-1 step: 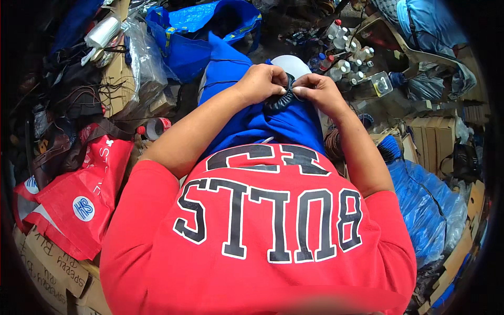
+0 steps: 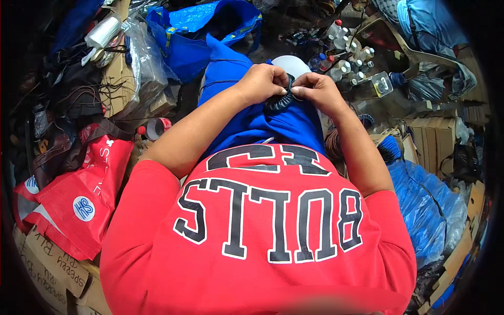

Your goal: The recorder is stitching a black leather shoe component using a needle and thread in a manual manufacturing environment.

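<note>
Over my lap, both hands hold a dark ribbed strip that looks curled or looped; its exact kind cannot be made out. My left hand pinches it near the upper end, thumb and fingers pressed together. From the other side, my right hand grips it the same way, close to my left fingertips. Blue cloth covers my legs beneath the strip. Just beyond my fingers lies a rounded white thing, partly hidden by them.
A blue bag gapes at the far left. Several plastic bottles cluster at the far right. A red bag lies at my left, above cardboard. Blue plastic sheeting and cardboard boxes are at my right.
</note>
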`<state>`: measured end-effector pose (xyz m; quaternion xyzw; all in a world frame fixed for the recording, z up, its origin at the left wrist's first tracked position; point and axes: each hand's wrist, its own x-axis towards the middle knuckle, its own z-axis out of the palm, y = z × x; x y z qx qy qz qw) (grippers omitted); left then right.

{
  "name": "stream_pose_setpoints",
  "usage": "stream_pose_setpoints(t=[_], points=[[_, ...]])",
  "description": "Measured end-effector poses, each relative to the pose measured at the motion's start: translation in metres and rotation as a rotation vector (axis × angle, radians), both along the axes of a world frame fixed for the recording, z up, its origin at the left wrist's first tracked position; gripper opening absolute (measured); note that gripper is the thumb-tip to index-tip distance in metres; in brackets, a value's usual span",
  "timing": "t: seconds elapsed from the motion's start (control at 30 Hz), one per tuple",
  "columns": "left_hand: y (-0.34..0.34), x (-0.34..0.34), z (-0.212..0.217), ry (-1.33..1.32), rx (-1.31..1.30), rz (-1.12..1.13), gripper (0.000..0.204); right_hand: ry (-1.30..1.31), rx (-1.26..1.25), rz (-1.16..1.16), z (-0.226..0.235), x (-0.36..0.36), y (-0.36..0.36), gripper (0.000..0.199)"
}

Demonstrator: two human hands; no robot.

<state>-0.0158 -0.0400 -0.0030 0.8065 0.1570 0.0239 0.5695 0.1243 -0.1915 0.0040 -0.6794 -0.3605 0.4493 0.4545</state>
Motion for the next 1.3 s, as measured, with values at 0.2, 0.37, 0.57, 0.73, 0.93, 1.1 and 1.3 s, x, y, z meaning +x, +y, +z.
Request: stream_pose_setpoints(t=[0.2, 0.37, 0.57, 0.73, 0.93, 1.1, 1.3], points=[[0.013, -0.009, -0.004, -0.341, 0.65, 0.021, 0.018, -0.31, 0.128, 0.093, 0.003, 0.012, 0.002, 0.01], [0.017, -0.021, 0.004, -0.103, 0.477, -0.024, 0.012, 0.125, 0.017, -0.041, -0.008, 0.019, -0.013, 0.018], [0.008, -0.007, 0.013, 0.056, 0.257, -0.112, 0.01, -0.2, 0.104, 0.044, -0.006, 0.016, -0.022, 0.018], [0.007, -0.002, 0.018, 0.011, 0.39, -0.209, 0.014, 0.087, 0.06, -0.014, 0.017, 0.025, -0.043, 0.018], [0.003, 0.003, 0.029, 0.015, 0.537, -0.323, 0.015, -0.679, -0.062, -0.07, -0.006, 0.056, -0.021, 0.021], [0.01, -0.002, 0.022, 0.012, 0.511, -0.303, 0.015, -0.682, 0.018, 0.064, 0.041, 0.024, -0.015, 0.017], [0.015, -0.006, 0.024, 0.007, 0.51, -0.337, 0.013, -1.128, -0.072, 0.487, 0.04, -0.009, 0.007, 0.007]])
